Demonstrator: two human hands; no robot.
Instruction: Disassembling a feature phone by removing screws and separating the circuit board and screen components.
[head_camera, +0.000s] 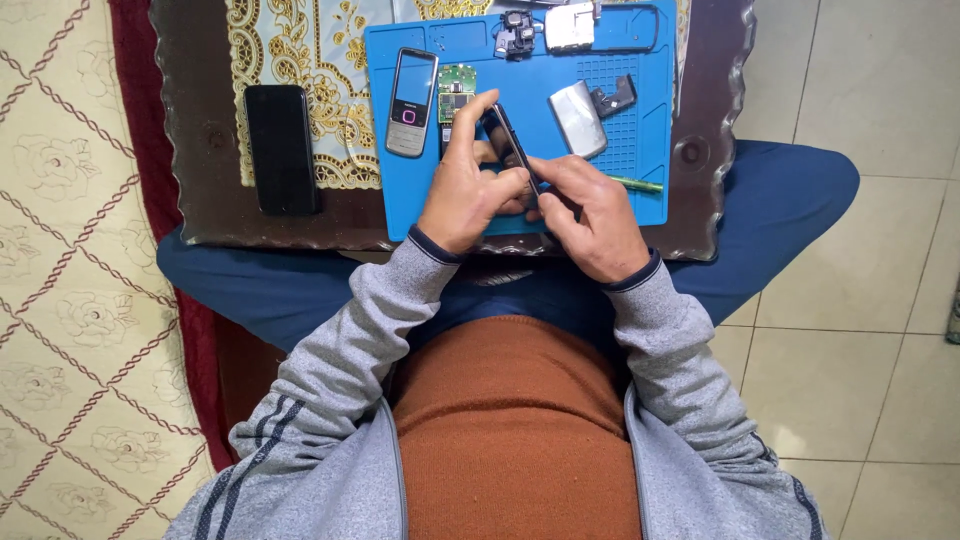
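Holding a thin dark phone frame (512, 148) up on its edge, the left hand (465, 190) has its fingers closed around it over the blue mat (640, 190). The right hand (590, 215) pinches the frame's near end. A grey phone (412, 88) and a green circuit board (456, 92) lie nearby on the mat, and a black phone (281, 148) lies on the table (200, 200).

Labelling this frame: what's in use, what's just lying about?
In use: left hand and right hand on thin dark phone frame; blue rubber work mat.
Lying about: silver keypad phone, green circuit board, black smartphone, silver back cover.
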